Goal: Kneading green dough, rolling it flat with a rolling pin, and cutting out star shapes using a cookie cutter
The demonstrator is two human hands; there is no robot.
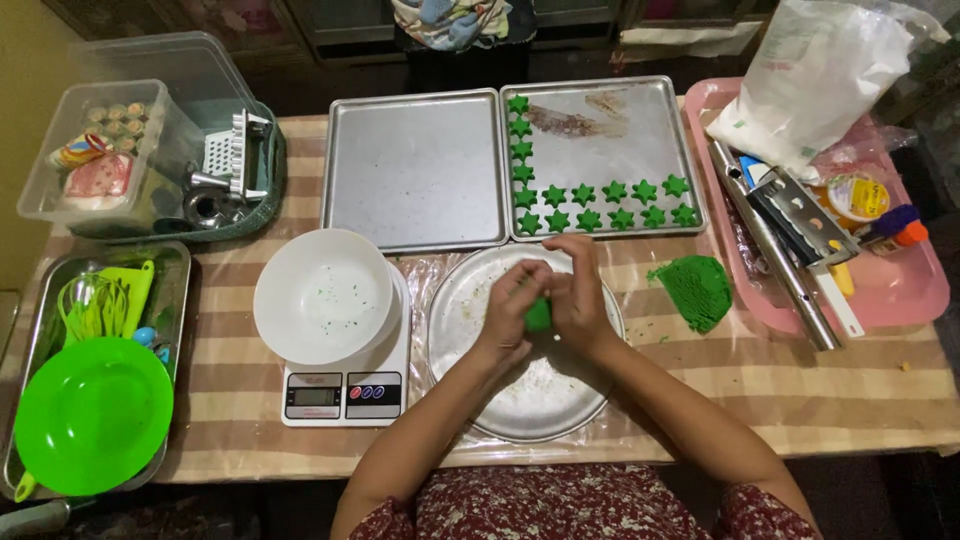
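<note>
One small lump of bright green dough, pinched between both hands over a round, shallow metal pan at the middle of the striped table. Looks soft, light and easily dented, likely a little tacky; best gripped gently with the fingertips around its sides rather than squeezed. Left hand cupped against the lump from the left, fingers curled on it; right hand closed over it from the right, fingertips pressing. Just right of the pan, a larger mound of the same green dough, apart from the hands. Beyond the pan, a square metal baking tray with small green star-shaped pieces set in an L along its left and near edges, beside an empty matching tray. Left of the pan, a white bowl resting on a white digital kitchen scale.
</note>
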